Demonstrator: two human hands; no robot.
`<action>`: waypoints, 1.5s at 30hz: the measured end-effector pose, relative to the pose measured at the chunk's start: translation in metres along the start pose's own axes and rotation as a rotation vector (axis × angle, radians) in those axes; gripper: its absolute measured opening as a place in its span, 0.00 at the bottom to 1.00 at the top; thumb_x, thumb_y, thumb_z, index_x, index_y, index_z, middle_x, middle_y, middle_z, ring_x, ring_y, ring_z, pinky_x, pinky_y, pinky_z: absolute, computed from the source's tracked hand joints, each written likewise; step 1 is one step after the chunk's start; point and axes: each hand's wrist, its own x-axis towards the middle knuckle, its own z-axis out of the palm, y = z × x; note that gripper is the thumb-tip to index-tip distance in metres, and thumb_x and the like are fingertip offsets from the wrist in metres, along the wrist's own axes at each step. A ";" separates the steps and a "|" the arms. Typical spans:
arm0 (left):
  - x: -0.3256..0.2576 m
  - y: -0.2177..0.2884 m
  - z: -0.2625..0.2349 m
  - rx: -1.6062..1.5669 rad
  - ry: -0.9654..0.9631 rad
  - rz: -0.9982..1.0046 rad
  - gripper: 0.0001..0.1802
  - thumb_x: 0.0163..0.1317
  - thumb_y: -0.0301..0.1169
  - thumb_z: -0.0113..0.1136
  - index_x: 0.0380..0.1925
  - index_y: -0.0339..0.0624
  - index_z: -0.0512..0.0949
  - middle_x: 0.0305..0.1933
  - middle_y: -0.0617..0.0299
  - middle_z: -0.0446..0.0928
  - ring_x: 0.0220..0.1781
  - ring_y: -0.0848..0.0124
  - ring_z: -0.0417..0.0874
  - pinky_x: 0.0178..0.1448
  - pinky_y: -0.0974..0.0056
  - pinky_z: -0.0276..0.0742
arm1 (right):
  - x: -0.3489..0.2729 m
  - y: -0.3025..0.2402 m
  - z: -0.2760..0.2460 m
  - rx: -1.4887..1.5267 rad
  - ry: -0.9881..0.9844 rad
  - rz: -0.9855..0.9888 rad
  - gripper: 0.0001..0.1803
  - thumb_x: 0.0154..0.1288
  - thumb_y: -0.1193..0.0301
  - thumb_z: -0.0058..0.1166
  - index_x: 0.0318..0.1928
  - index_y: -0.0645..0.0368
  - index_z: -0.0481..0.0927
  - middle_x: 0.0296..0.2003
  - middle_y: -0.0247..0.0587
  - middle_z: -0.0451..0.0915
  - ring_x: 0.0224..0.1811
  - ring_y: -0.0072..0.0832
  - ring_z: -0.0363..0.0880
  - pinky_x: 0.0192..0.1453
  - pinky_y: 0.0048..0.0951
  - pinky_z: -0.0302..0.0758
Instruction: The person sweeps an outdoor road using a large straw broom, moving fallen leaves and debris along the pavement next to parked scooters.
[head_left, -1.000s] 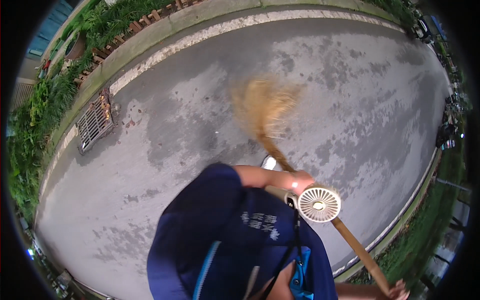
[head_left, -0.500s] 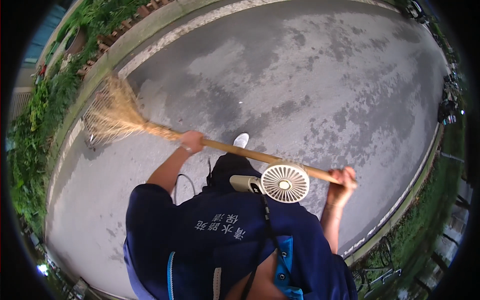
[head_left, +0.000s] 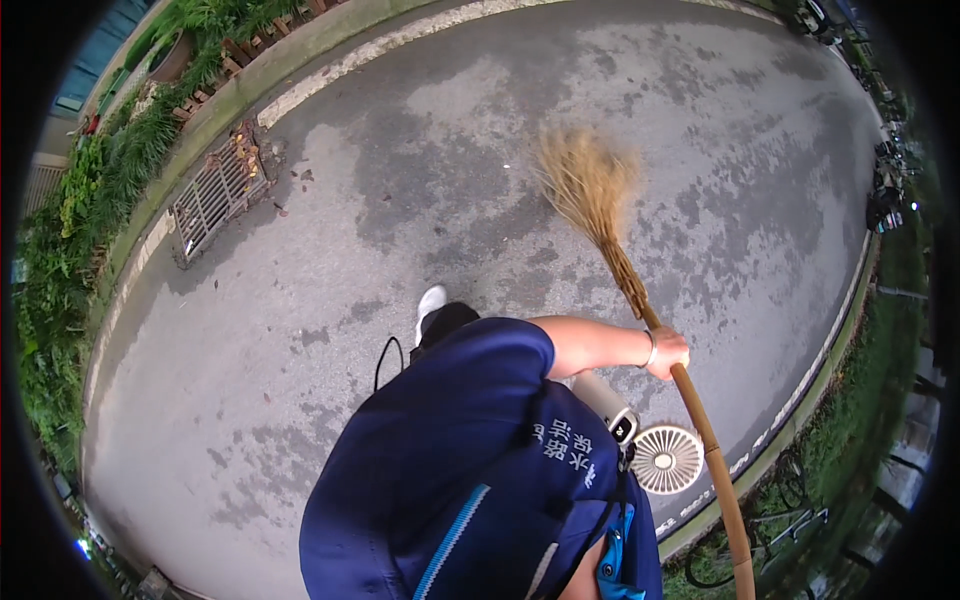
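Note:
My left hand (head_left: 668,355), with a band on its wrist, reaches across to the right and is wrapped round the wooden handle of a straw broom (head_left: 715,455). The broom's bristle head (head_left: 590,180) fans out over the grey pavement ahead, its tips blurred by motion. From there the handle slants down past my chest to the lower right edge of the picture. My right hand is out of view. A small round fan (head_left: 668,460) with a pale body hangs at my chest, beside the handle.
A metal drain grate (head_left: 218,195) lies by the left kerb, with dry leaves (head_left: 243,150) on and around it. Green plants (head_left: 60,300) border the left side. Parked two-wheelers (head_left: 885,195) stand far right, and a bicycle (head_left: 790,530) lower right. My white shoe (head_left: 431,300) is on the pavement.
The broom head has swung from the left kerb to the right, uncovering the grate. My left hand has crossed rightward with the handle, my torso has turned, and my right hand has left the picture.

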 end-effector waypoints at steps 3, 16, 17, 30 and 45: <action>-0.054 0.031 0.017 -0.033 -0.114 -0.039 0.06 0.37 0.34 0.61 0.18 0.48 0.79 0.20 0.56 0.77 0.28 0.55 0.80 0.31 0.52 0.75 | -0.021 -0.040 0.004 0.025 -0.123 0.008 0.09 0.64 0.72 0.43 0.26 0.50 0.62 0.11 0.23 0.50 0.11 0.15 0.54 0.20 0.21 0.60; -0.730 -0.036 -0.167 0.348 -0.171 -0.986 0.07 0.38 0.36 0.60 0.19 0.50 0.80 0.24 0.56 0.79 0.29 0.55 0.81 0.33 0.53 0.76 | -0.384 -0.045 0.199 0.415 -0.423 0.965 0.05 0.60 0.74 0.53 0.31 0.57 0.70 0.19 0.34 0.68 0.21 0.25 0.69 0.35 0.39 0.76; -0.737 -0.023 -0.188 0.361 -0.156 -0.986 0.07 0.38 0.36 0.60 0.19 0.50 0.80 0.24 0.56 0.79 0.29 0.55 0.81 0.33 0.53 0.76 | -0.396 -0.044 0.198 0.400 -0.413 1.043 0.04 0.60 0.74 0.53 0.31 0.57 0.70 0.19 0.34 0.68 0.24 0.26 0.71 0.40 0.41 0.76; -0.539 -0.040 -0.352 0.308 0.271 -0.426 0.05 0.38 0.33 0.59 0.18 0.48 0.78 0.21 0.56 0.78 0.30 0.54 0.81 0.35 0.52 0.75 | -0.282 -0.174 0.327 0.350 -0.062 0.246 0.05 0.56 0.71 0.52 0.26 0.51 0.70 0.11 0.23 0.54 0.11 0.19 0.59 0.20 0.26 0.60; -0.842 -0.207 -0.554 0.551 0.026 -1.245 0.10 0.42 0.40 0.61 0.25 0.51 0.81 0.30 0.56 0.81 0.36 0.57 0.82 0.41 0.52 0.77 | -0.458 0.036 0.656 0.397 -0.357 1.150 0.07 0.55 0.73 0.55 0.32 0.55 0.70 0.19 0.31 0.66 0.23 0.24 0.69 0.42 0.39 0.78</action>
